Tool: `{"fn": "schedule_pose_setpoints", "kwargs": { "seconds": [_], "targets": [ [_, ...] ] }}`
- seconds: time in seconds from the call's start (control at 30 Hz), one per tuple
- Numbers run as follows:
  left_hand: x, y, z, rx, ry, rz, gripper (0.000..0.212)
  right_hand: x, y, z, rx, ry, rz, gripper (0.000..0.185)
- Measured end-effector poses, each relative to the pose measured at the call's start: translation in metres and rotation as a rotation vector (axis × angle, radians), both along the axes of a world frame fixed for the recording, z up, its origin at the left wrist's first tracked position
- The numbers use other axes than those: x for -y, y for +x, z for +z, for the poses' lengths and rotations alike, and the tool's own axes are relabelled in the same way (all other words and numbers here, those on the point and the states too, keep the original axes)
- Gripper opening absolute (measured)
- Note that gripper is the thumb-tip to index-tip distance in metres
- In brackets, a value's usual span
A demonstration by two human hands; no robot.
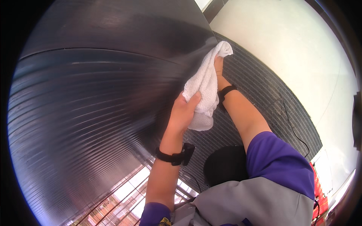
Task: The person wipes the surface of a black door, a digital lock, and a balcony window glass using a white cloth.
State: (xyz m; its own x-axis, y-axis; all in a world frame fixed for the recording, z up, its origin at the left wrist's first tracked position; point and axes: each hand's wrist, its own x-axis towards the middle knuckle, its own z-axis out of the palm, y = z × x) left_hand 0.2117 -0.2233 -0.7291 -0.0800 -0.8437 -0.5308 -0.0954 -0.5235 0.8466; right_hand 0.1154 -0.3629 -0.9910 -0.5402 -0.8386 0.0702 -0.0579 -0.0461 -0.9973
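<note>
A white terry cloth (202, 84) hangs bunched between my two hands. My left hand (182, 111) grips its lower left side, thumb lying over the front. Higher up, my right hand (219, 65) is at the cloth's upper end, its fingers mostly hidden behind the folds. Left of the cloth stands a dark, glossy panel with a ribbed section (93, 113) and a smooth section (135, 22), parted by a thin seam. The cloth's upper part is close to the smooth section's corner; whether it touches cannot be told.
A grey striped floor mat (254, 73) lies beneath my arms, with a thin black cable (294, 128) across it. Pale smooth flooring (282, 36) borders the mat. Barred windows (127, 195) show at the bottom. A red object (319, 195) is at the lower right.
</note>
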Motion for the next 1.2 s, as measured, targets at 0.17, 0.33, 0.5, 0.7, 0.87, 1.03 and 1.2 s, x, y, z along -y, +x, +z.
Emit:
{"fn": "schedule_pose_setpoints", "kwargs": {
  "seconds": [0.17, 0.33, 0.5, 0.7, 0.87, 1.03, 1.2],
  "targets": [
    [-0.007, 0.017, 0.004, 0.027, 0.007, 0.028, 0.042, -0.033, 0.032, 0.021, 0.312, 0.182, 0.055, 0.040],
    [-0.039, 0.045, 0.018, 0.124, 0.014, 0.041, 0.041, -0.089, 0.055, 0.051, 0.295, 0.312, 0.676, 0.029],
    [-0.078, 0.103, 0.031, 0.114, 0.094, 0.109, 0.039, -0.132, 0.051, 0.098, -0.694, 0.164, 1.729, 0.029],
    [-0.129, 0.132, 0.042, 0.404, 0.133, 0.129, 0.041, -0.135, -0.027, 0.162, -0.281, 0.431, 1.165, 0.038],
    [-0.140, 0.123, 0.056, 0.263, -0.015, 0.151, 0.046, -0.141, -0.050, 0.246, 0.103, -0.021, 0.798, 0.031],
    [-0.143, 0.126, 0.096, 0.106, -0.402, 0.147, 0.038, -0.124, -0.038, 0.326, -0.025, -0.726, 0.526, 0.026],
    [-0.134, 0.112, 0.132, 0.016, -0.555, 0.289, 0.034, -0.082, -0.004, 0.380, -0.299, -1.019, 0.219, 0.036]
  ]
}}
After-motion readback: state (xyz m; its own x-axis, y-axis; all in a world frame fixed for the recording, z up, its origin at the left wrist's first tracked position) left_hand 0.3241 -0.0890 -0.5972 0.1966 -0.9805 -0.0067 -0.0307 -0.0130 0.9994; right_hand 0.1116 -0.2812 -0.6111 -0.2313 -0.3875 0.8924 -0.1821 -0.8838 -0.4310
